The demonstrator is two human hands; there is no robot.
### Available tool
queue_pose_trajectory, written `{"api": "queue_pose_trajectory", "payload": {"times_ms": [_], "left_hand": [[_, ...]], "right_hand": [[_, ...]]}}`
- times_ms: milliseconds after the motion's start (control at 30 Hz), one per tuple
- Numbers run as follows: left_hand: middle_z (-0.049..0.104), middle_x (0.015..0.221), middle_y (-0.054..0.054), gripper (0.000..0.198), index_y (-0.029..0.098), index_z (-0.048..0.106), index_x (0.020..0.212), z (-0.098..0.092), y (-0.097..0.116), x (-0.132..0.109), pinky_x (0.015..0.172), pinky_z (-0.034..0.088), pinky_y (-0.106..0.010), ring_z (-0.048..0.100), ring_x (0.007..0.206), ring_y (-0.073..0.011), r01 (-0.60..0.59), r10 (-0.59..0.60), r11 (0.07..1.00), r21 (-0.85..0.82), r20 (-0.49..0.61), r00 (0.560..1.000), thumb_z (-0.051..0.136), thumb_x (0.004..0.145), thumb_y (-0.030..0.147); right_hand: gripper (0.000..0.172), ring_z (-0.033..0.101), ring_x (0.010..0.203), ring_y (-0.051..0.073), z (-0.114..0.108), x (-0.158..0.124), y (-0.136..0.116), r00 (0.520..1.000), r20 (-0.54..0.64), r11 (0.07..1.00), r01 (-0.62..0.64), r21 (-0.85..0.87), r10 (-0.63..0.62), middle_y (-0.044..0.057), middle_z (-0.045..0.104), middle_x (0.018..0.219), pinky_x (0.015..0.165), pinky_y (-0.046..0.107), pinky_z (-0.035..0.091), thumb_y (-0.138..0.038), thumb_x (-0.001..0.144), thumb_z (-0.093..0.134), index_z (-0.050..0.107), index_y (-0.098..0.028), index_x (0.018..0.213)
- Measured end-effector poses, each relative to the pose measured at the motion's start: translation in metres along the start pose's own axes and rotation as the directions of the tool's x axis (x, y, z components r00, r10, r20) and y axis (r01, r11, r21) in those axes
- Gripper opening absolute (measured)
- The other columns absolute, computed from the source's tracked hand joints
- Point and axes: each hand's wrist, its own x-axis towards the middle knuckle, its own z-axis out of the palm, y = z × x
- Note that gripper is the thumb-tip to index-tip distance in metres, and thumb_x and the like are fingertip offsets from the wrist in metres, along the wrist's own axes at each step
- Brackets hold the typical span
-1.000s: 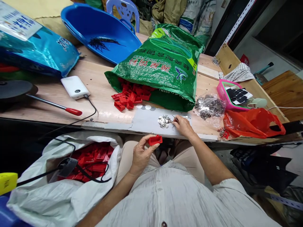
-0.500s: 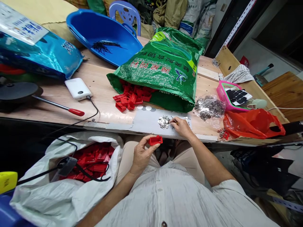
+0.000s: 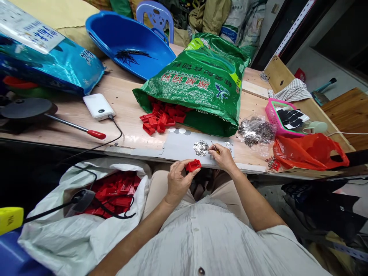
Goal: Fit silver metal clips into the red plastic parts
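Note:
Between the thumb and fingers of my left hand point(image 3: 178, 178) is a small red plastic housing point(image 3: 193, 165), its hollow side tilted up, just off the table's front edge. My right hand point(image 3: 223, 158) is closed on a thin pointed tool with a yellowish handle point(image 3: 216, 150); its exact kind is too small to tell. Right beside those fingertips lies a pile of small shiny metal pieces point(image 3: 200, 147) on a grey sheet point(image 3: 178, 147). Whether the fingers also pinch a metal piece is unclear. More red housings point(image 3: 161, 119) spill from the mouth of a green feed bag point(image 3: 198, 82).
A white sack point(image 3: 66, 237) of red housings stands at lower left. On the table are a white power bank point(image 3: 98, 106) with cable, a red-tipped lever point(image 3: 96, 134), a blue basin point(image 3: 129, 38), a clear bag of metal pieces point(image 3: 255, 130), a pink basket point(image 3: 271, 117) and a red plastic bag point(image 3: 307, 151).
My left hand has moved slightly up and right, tilting the red housing more upward. My right hand has shifted a little right from the pile, with the thin tool now showing more clearly.

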Motion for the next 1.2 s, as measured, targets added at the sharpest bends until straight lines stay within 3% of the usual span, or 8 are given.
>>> {"api": "queue_pose_trajectory", "payload": {"times_ms": [100,233,467,667,967,1100,1200], "left_hand": [[0.074,0.093,-0.004,0.025,0.021,0.066,0.099,0.000,0.003,0.001,0.090,0.046,-0.039,0.067,0.085,-0.0203,-0.095,0.095,0.994,0.062,-0.009,0.995,0.069,0.082,0.039],[0.075,0.091,-0.003,0.021,0.021,0.065,0.099,0.000,0.006,0.003,0.090,0.043,-0.038,0.067,0.084,-0.0199,-0.170,0.173,0.978,0.122,-0.011,0.985,0.068,0.083,0.035],[0.075,0.090,-0.003,0.018,0.021,0.065,0.099,-0.001,0.012,0.004,0.093,0.040,-0.039,0.068,0.082,-0.0194,-0.227,0.227,0.962,0.152,0.021,0.974,0.067,0.085,0.032],[0.076,0.093,-0.003,0.015,0.022,0.066,0.099,-0.004,0.014,0.003,0.095,0.039,-0.041,0.069,0.084,-0.0191,-0.233,0.227,0.965,0.120,0.060,0.972,0.064,0.087,0.030],[0.075,0.097,-0.003,0.025,0.024,0.069,0.100,-0.003,0.009,0.003,0.091,0.046,-0.038,0.067,0.092,-0.0218,0.007,0.001,0.997,-0.081,0.097,0.995,0.072,0.080,0.038],[0.074,0.100,-0.004,0.029,0.023,0.069,0.101,-0.001,0.009,0.002,0.090,0.049,-0.035,0.068,0.094,-0.0218,0.205,-0.172,0.950,-0.234,0.153,0.973,0.075,0.076,0.037],[0.074,0.099,-0.004,0.029,0.021,0.069,0.101,0.000,0.010,0.002,0.088,0.050,-0.033,0.068,0.092,-0.0208,0.296,-0.238,0.894,-0.336,0.202,0.950,0.074,0.076,0.036]], "right_hand": [[0.017,0.054,0.059,0.011,0.008,-0.006,-0.006,0.997,0.072,0.980,-0.028,0.196,0.014,-0.002,0.064,0.079,0.061,0.024,0.043,-0.036,0.079,0.061,0.064,-0.019,0.082],[0.021,0.051,0.060,0.010,0.018,-0.017,-0.015,0.993,0.115,0.962,-0.019,0.272,-0.013,-0.001,0.064,0.078,0.059,0.023,0.042,-0.040,0.078,0.063,0.065,-0.019,0.083],[0.011,0.060,0.070,0.013,0.024,-0.033,-0.026,0.998,0.043,0.994,0.048,0.094,-0.052,-0.001,0.067,0.079,0.066,0.024,0.045,-0.030,0.082,0.061,0.064,-0.020,0.083],[0.008,0.059,0.071,0.013,0.020,-0.032,-0.027,0.990,0.096,0.994,0.102,0.033,-0.105,-0.001,0.066,0.079,0.068,0.024,0.043,-0.028,0.082,0.060,0.061,-0.020,0.082],[0.016,0.057,0.076,0.013,0.015,-0.031,-0.015,0.978,0.193,0.980,0.046,0.194,-0.084,-0.002,0.063,0.082,0.071,0.024,0.044,-0.035,0.082,0.064,0.060,-0.020,0.084],[0.019,0.056,0.075,0.013,0.011,-0.032,-0.015,0.977,0.202,0.977,0.030,0.213,-0.074,-0.001,0.062,0.083,0.069,0.024,0.043,-0.039,0.087,0.058,0.060,-0.020,0.087],[0.018,0.056,0.072,0.012,0.009,-0.033,-0.014,0.977,0.202,0.977,0.030,0.210,-0.073,-0.001,0.062,0.085,0.068,0.024,0.043,-0.037,0.089,0.054,0.060,-0.020,0.091]]}}
